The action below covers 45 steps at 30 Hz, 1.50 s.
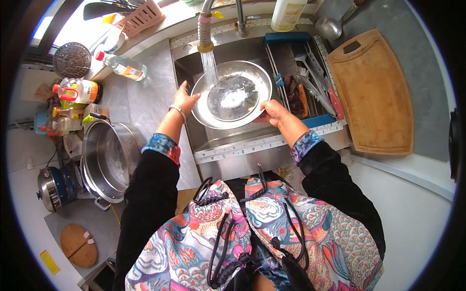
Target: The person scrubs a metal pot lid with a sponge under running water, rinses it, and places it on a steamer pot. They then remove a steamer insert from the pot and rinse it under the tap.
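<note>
A round stainless steel basin (222, 123) is tilted inside the metal sink (211, 142), with clear rippling water (233, 97) in it. My right hand (272, 113) grips its lower right rim, the thumb above and the fingers partly hidden underneath. At the left rim is my left hand (183, 100), thumb and index finger spread apart, the thumb tip at the rim; its other fingers are hard to make out. Water streams into the basin from a flexible faucet spout (204, 34).
Right of the basin, a blue-ended rack (287, 37) holds knives and utensils over the sink. A wooden cutting board (373, 94) and a ladle (329, 27) lie farther right. Leftward are a large steel pot (109, 156), a clear bottle (122, 66) and several other bottles.
</note>
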Each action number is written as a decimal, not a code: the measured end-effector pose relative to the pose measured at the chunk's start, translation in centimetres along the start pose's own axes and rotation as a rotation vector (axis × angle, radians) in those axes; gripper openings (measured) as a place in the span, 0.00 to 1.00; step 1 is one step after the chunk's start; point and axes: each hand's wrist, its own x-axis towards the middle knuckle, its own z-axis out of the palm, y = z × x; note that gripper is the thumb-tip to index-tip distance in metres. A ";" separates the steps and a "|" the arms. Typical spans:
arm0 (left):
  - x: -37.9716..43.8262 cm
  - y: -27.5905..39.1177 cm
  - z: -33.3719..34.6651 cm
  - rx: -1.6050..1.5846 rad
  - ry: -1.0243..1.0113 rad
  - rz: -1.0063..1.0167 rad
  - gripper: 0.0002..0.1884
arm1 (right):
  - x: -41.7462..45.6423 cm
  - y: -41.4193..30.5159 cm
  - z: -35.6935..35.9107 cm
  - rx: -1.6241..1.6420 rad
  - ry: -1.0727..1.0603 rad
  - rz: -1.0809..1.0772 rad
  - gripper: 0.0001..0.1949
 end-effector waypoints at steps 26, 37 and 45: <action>-7.9 1.8 -4.7 -0.859 -0.233 -0.308 0.08 | 2.7 2.7 2.1 0.311 -0.424 -0.060 0.26; -8.6 2.5 -2.2 -0.916 -0.300 -0.506 0.08 | -1.7 -1.7 1.0 0.072 -0.134 0.067 0.13; -11.5 5.4 -1.5 0.564 -0.023 0.283 0.26 | -1.7 -5.1 -1.8 -0.048 -0.044 0.098 0.11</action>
